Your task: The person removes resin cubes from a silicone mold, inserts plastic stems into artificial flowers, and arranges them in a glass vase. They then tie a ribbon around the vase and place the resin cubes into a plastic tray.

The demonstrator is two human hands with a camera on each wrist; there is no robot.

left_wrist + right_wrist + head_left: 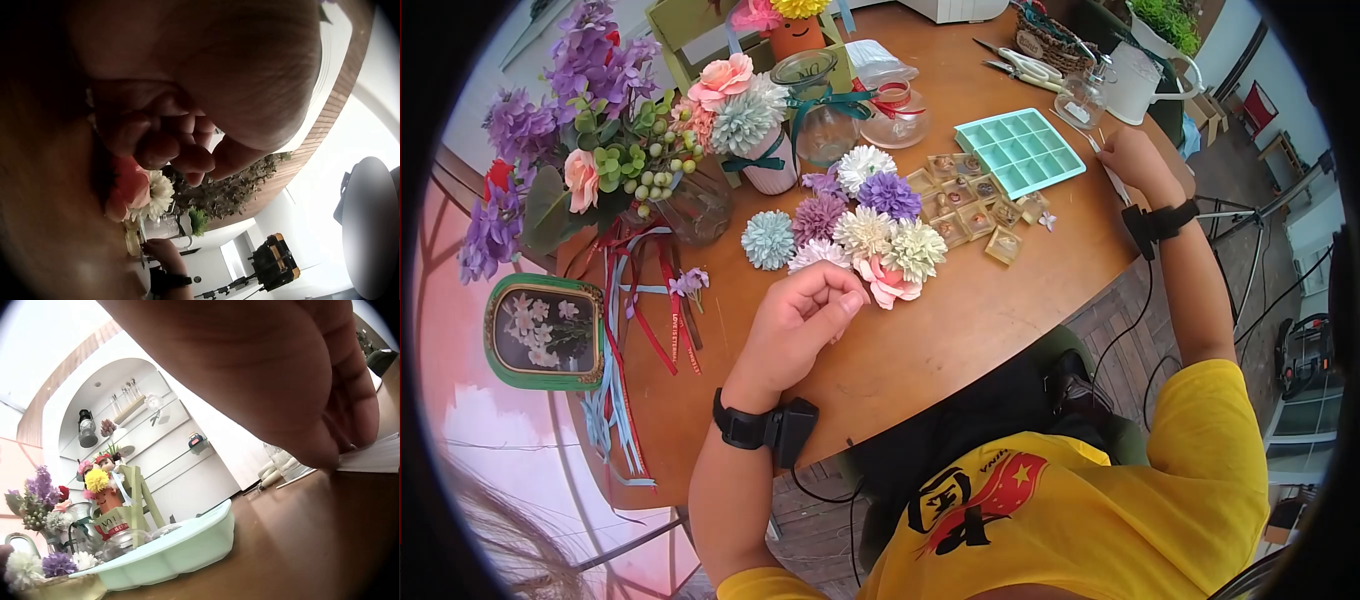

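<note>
My left hand [805,320] lies at the near side of the flower heads with its fingers loosely curled. Nothing shows in its grasp. Right beside its fingers is a pink flower head [890,283], also seen as a pink bloom [132,184] in the left wrist view. Cream, purple and white flower heads [862,232] cluster behind it. At the table's right side, my right hand [1140,165] curls its fingers at a thin white strip-like object [1116,186]. The right wrist view has the fingertips on this white piece [375,455]; its exact kind I cannot tell.
A mint-green compartment tray [1022,150] sits left of the right hand, beside several small amber resin blocks [965,200]. Glass jars [825,125], scissors [1025,68] and a white watering can [1128,85] stand farther back. Ribbons [615,385] and a green frame [545,332] lie left.
</note>
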